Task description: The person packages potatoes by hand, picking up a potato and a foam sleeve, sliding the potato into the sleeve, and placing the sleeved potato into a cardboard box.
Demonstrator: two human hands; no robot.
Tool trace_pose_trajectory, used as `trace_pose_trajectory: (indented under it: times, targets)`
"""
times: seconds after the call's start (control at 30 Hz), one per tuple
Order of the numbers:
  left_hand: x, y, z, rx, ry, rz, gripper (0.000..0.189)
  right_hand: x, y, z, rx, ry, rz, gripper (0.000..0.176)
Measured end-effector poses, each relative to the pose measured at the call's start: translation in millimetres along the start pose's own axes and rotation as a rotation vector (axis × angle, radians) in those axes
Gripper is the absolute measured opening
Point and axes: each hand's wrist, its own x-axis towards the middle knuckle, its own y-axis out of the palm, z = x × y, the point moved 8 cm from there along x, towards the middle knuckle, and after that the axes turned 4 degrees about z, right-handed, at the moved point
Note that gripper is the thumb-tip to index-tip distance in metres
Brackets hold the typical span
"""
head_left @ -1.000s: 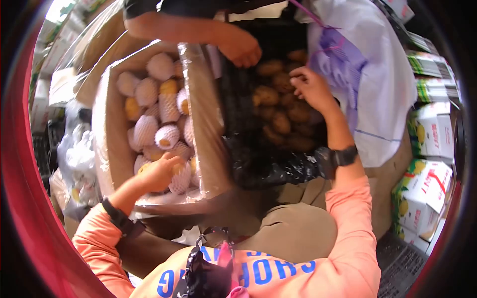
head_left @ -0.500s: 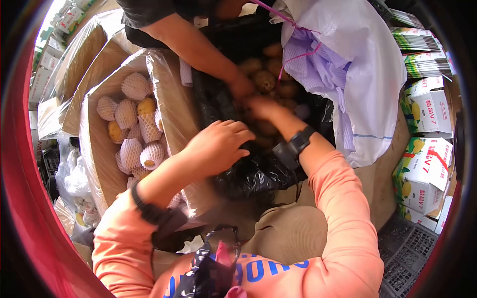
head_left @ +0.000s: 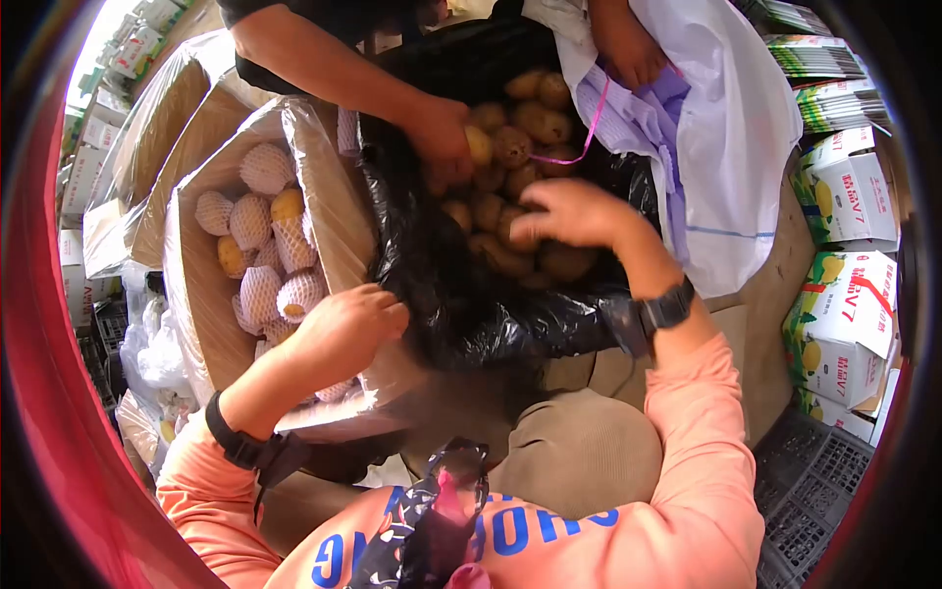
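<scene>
My left hand (head_left: 348, 334) hovers at the near right side of the carton, fingers curled in; nothing shows in it. Plastic film lines this carton (head_left: 201, 324), which holds yellow fruits in pale foam nets (head_left: 260, 294). My right hand (head_left: 579, 214) is above the heap of bare yellow-brown fruits (head_left: 505, 260), thumb and fingers apart, fingertips near one fruit. Those fruits lie in a container lined with a black plastic bag (head_left: 491, 339). Both my wrists carry dark bands.
Across from me, one hand of another person (head_left: 442, 142) is at the fruit heap and a second (head_left: 628, 49) touches lilac foam nets (head_left: 672, 108) in a white sack (head_left: 736, 167). Printed cartons (head_left: 842, 324) and a black crate (head_left: 814, 491) stand to the right.
My left hand has drawn back left and down, its fingers curling. My right hand has lifted from among the fruits and moved right. The other person's hands have separated.
</scene>
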Motion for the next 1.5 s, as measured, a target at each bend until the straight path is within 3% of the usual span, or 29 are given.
trace_pose_trajectory:
  times: [0.03,0.07,0.13,0.17,0.27,0.3,0.37,0.53,0.6,0.63,0.67,0.7,0.73,0.77,0.83,0.87,0.93,1.0,1.07,1.13,1.2,1.27,1.33,1.4,1.47,1.5]
  targets:
    - [-9,4,-2,-0.074,-0.023,-0.006,0.022,-17,22,17,-0.036,0.000,0.121,0.049]
    - [-12,-5,-18,-0.068,-0.089,0.010,0.039,-36,47,33,-0.074,0.003,0.240,0.051]
    - [-14,-8,-45,0.070,0.043,-0.156,0.060,-54,102,47,-0.087,-0.204,0.399,0.050]
    - [-10,7,-46,0.090,0.039,-0.047,0.070,-57,112,45,-0.067,-0.267,0.309,0.046]
    - [7,37,-35,0.179,0.135,-0.107,0.044,-63,116,44,-0.114,-0.355,0.145,0.037]
    - [7,38,-38,0.190,0.143,-0.114,0.044,-66,114,47,-0.173,-0.411,0.058,0.035]
    - [9,29,-42,0.066,0.113,-0.230,0.024,-74,113,49,-0.234,-0.452,-0.040,0.033]
    - [-19,28,-43,0.022,0.107,-0.234,0.015,-96,100,64,-0.200,-0.533,-0.213,0.030]
    - [-36,42,-48,-0.120,0.231,-0.111,0.015,-104,91,70,-0.237,-0.518,-0.241,0.024]
    - [-38,38,-56,-0.124,0.238,-0.108,0.015,-107,87,73,-0.131,-0.547,-0.208,0.021]
    - [-39,43,-65,0.002,0.199,0.014,0.014,-109,82,74,-0.023,-0.574,-0.174,0.019]
    - [-39,51,-70,0.127,0.159,0.135,0.012,-106,78,68,0.112,-0.518,-0.109,0.016]
    - [-36,61,-73,0.124,0.162,0.136,0.012,-102,72,60,0.245,-0.461,-0.044,0.014]
    - [-32,88,-75,0.245,0.196,0.270,0.012,-98,51,49,0.145,-0.415,-0.157,0.015]
    - [-20,130,-74,0.388,0.200,0.492,0.010,-78,13,1,0.288,-0.085,-0.361,0.021]
    - [-12,146,-73,0.409,0.174,0.584,0.009,-71,-3,-21,0.190,0.086,-0.426,0.025]
    - [6,175,-69,0.434,0.145,0.731,0.013,-47,-14,-50,-0.121,0.330,-0.334,0.029]
    - [23,188,-71,0.393,0.071,0.697,0.015,-23,0,-59,-0.417,0.442,-0.127,0.024]
    - [26,200,-62,0.348,0.002,0.648,0.018,8,25,-113,-0.401,0.541,-0.183,0.022]
    - [17,191,-67,0.152,0.136,0.502,0.028,25,28,-153,-0.389,0.635,-0.237,0.021]
    - [-3,154,-74,0.114,0.112,0.651,0.035,34,23,-178,-0.277,0.661,-0.283,0.021]
    - [-15,110,-79,-0.208,0.296,0.640,0.035,32,17,-174,-0.236,0.682,-0.306,0.022]
    - [1,34,-60,-0.582,0.245,0.096,0.031,15,1,-107,-0.455,0.564,-0.158,0.022]
    - [18,-10,-15,-0.522,-0.068,-0.316,0.054,5,-4,-45,-0.350,0.305,-0.152,0.022]
    - [29,-23,5,-0.613,-0.210,-0.602,0.069,8,16,7,-0.233,-0.104,-0.031,0.023]
    - [42,-9,13,-0.720,-0.205,-0.592,0.075,3,28,28,0.034,-0.203,0.078,0.023]
